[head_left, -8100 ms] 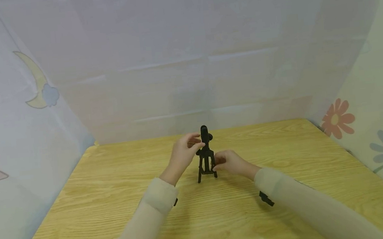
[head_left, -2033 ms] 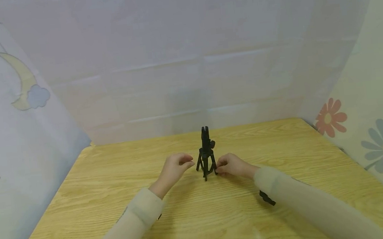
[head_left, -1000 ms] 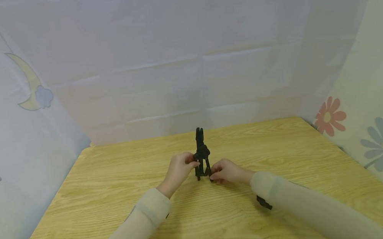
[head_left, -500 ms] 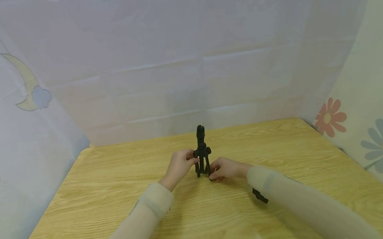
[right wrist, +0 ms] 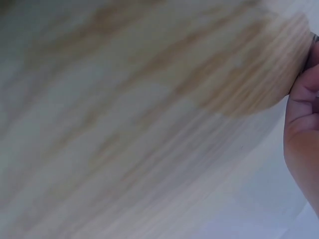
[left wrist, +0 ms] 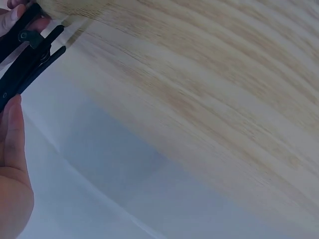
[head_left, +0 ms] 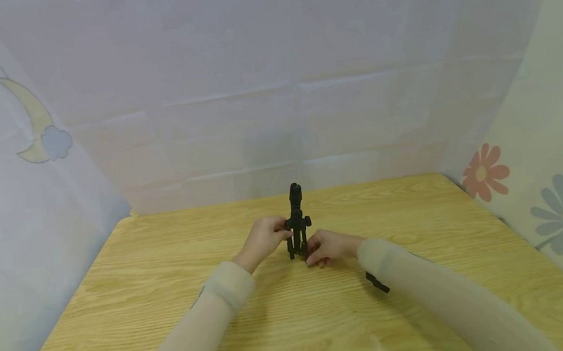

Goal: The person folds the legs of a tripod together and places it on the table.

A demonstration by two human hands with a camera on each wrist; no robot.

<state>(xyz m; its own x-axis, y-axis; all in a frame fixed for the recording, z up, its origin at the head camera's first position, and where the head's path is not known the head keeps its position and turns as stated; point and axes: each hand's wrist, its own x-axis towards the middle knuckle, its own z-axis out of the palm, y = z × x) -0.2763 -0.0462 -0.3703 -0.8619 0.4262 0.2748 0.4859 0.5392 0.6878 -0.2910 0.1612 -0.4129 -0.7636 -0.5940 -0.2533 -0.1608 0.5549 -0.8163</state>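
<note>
A small black tripod [head_left: 296, 213] with a narrow upright head stands near the middle of the table, its legs pointing down. From the left side, my left hand [head_left: 263, 240] pinches it near the top of a leg, just under the hub. My right hand [head_left: 333, 245] holds the lower end of the right-hand leg between thumb and fingers. In the left wrist view the dark legs of the tripod [left wrist: 30, 57] slant across the upper left corner, between fingers [left wrist: 14, 144]. The right wrist view shows only part of the right hand [right wrist: 305, 114]; its grip is mostly cut off.
The wood-grain table [head_left: 171, 299] has a pale curtain [head_left: 275, 114] behind it. Printed side cloths [head_left: 561, 114] hang at left and right. A black wrist device [head_left: 377, 282] sticks out below the right sleeve.
Since two seconds ago the tripod has turned and shifted slightly left. My left hand has come from beside it to grip it. Lately the right-hand leg has moved inward with my right hand.
</note>
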